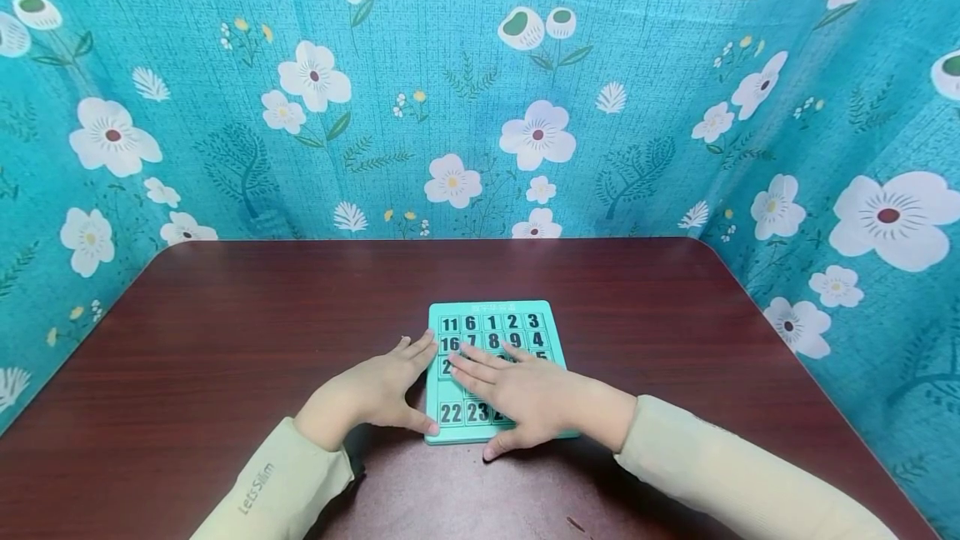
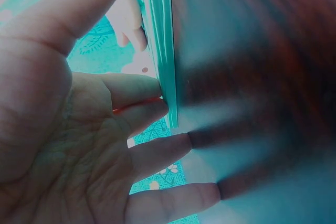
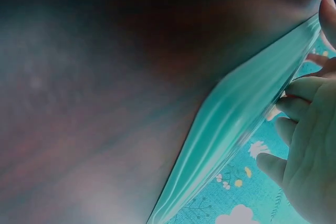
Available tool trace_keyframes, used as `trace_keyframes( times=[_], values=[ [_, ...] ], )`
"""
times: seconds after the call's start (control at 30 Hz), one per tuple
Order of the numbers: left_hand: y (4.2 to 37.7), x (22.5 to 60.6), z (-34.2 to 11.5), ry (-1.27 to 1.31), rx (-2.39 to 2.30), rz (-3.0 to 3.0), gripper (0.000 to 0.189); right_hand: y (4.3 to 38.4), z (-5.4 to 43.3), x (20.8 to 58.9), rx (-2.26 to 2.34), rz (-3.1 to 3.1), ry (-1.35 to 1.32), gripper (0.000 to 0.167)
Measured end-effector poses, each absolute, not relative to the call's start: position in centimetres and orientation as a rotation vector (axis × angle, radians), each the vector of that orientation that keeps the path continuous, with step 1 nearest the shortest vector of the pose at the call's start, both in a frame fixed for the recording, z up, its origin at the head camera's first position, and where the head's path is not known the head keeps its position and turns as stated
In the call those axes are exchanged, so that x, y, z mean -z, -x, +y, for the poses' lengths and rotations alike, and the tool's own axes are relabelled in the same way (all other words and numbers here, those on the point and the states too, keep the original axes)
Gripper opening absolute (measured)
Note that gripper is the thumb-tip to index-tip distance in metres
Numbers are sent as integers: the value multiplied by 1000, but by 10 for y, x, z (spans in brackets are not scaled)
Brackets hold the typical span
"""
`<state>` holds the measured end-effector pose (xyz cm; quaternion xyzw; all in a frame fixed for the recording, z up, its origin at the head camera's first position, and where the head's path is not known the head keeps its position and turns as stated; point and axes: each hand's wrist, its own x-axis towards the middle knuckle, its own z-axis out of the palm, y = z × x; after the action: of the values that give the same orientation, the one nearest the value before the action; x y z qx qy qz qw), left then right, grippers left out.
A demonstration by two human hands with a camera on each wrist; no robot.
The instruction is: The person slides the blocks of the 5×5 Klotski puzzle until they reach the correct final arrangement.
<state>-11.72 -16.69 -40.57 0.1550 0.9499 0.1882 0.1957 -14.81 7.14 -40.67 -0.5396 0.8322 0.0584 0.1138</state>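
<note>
Number board (image 1: 450,390) flat on the table (image 1: 300,290) seems best steadied by the spread left hand (image 1: 381,386) at its left edge, while the right hand (image 1: 521,394), fingers extended over the tiles (image 1: 491,322), should press lightly.

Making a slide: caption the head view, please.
Right hand over a turquoise number puzzle, left hand at its edge.

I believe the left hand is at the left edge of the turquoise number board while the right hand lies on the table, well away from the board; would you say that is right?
Not quite: the right hand is not away from the turquoise number board; the head view shows it over the number tiles. The left hand is indeed at the board's left edge.
</note>
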Motion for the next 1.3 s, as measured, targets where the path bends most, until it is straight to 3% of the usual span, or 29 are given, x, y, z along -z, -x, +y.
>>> trace_keyframes(
  times=[0.27,0.77,1.3],
  values=[
    [116,405,-169,-439,-523,2660,109,137,75,405,-159,2407,1663,96],
    [117,405,-166,-421,-522,2646,109,173,68,404,-55,2430,1482,98],
    [117,403,-166,-422,-530,2640,108,171,59,406,-86,2419,1493,97]
  ],
)
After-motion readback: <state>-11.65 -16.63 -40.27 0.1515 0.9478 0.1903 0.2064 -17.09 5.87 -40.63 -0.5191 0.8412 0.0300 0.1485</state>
